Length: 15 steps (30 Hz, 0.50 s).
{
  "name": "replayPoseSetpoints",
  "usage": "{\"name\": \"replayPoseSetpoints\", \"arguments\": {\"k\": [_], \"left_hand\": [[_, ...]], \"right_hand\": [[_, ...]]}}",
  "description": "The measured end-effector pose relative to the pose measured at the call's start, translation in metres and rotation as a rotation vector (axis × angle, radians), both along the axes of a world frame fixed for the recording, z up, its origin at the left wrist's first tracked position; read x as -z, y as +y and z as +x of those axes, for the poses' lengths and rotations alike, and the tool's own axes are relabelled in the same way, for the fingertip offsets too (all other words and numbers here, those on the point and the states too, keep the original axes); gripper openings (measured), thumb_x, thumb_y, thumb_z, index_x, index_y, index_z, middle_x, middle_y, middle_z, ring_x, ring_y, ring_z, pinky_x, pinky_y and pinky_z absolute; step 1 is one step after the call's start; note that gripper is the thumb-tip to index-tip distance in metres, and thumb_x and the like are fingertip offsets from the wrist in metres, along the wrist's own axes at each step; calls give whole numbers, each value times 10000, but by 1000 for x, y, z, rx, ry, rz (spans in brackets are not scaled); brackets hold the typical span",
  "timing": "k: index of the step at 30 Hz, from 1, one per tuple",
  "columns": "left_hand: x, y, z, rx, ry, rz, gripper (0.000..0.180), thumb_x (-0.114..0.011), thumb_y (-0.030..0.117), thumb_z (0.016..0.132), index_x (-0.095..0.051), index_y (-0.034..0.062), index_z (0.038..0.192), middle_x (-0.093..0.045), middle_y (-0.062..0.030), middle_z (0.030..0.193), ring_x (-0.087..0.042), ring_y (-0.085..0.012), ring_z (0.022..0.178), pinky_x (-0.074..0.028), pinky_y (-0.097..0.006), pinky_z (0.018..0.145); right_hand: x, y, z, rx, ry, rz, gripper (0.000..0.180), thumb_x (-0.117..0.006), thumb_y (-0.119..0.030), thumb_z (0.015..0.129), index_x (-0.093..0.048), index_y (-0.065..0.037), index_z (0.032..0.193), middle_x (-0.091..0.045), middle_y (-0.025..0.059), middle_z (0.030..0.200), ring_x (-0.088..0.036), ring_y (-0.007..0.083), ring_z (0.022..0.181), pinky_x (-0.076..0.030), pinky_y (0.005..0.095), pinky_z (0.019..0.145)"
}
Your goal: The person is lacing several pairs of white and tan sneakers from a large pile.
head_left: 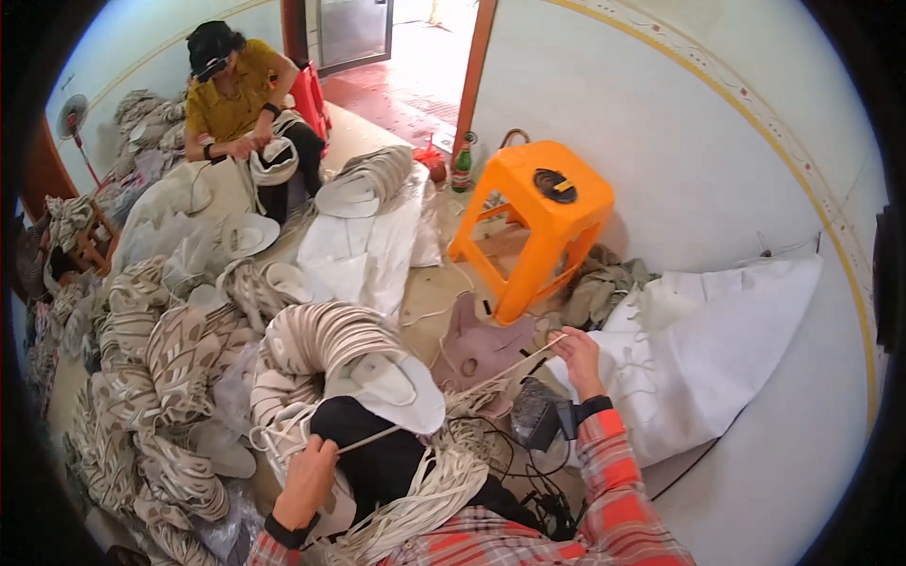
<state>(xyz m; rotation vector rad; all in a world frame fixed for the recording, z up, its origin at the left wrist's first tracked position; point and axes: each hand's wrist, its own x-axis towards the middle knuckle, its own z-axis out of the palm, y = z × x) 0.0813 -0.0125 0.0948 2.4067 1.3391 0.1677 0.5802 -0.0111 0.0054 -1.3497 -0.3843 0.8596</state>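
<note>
A pale shoelace (373, 439) runs from my left hand (307, 481) toward my right hand (578, 360), passing behind or under a stacked shoe upper on the way. My left fingers pinch it beside a white and beige shoe upper (283, 441) with laces across it, on my lap. Held out to the right, my right hand grips the lace's other stretch between thumb and fingers. A bundle of loose cream laces (425, 495) lies over my dark trousers. Just ahead curves a nested stack of shoe uppers (330, 330), its front one showing a white lining (401, 391).
Heaps of bundled uppers (160, 406) fill the left. An orange plastic stool (557, 170) stands ahead right, near a green bottle (461, 168). A large white sack (708, 349) leans by the wall; a black box with cables (536, 415) sits near my right forearm. Another person (241, 104) handles an upper.
</note>
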Motion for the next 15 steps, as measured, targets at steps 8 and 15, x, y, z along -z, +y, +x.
{"name": "replayPoseSetpoints", "arguments": {"k": [8, 15], "left_hand": [[1, -23, -9, -90, -254, 90, 111, -563, 145, 833, -573, 60, 903, -540, -138, 777, -560, -336, 675, -447, -415, 559], [12, 14, -31, -482, -144, -164, 194, -533, 159, 826, -578, -13, 905, -612, -235, 773, -595, -388, 764, -465, -420, 678]], "right_hand": [[-59, 34, -112, -225, -49, 73, 170, -515, -45, 865, -535, 48, 1006, -623, 164, 878, -589, 175, 665, -471, 257, 542], [-39, 43, -333, -1060, -1217, 380, 121, -585, -57, 666, -601, -61, 786, -521, 112, 771, -510, 299, 788, -419, 397, 677]]}}
